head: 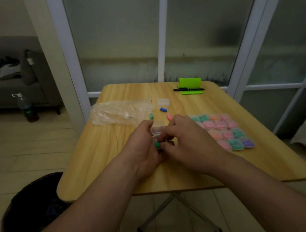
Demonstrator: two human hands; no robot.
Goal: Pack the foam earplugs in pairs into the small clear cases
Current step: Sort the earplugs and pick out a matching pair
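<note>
- I see the left hand (144,145) gripping the open clear case (157,129) at frame centre, above the table (97,170); fingers hide most of the case's base.
- The right hand (185,142) pinches a green earplug (157,145) at that base; I can't tell whether a second plug is inside.
- The packed cases (224,130) right of centre are dim and blurry.

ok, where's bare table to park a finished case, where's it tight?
Free: wood between the plastic bag, the left hand and the near-left table edge; the strip between the packed cases and the green stand. Tight: past the right hand, among blue earplug, pink earplug, empty case.
</note>
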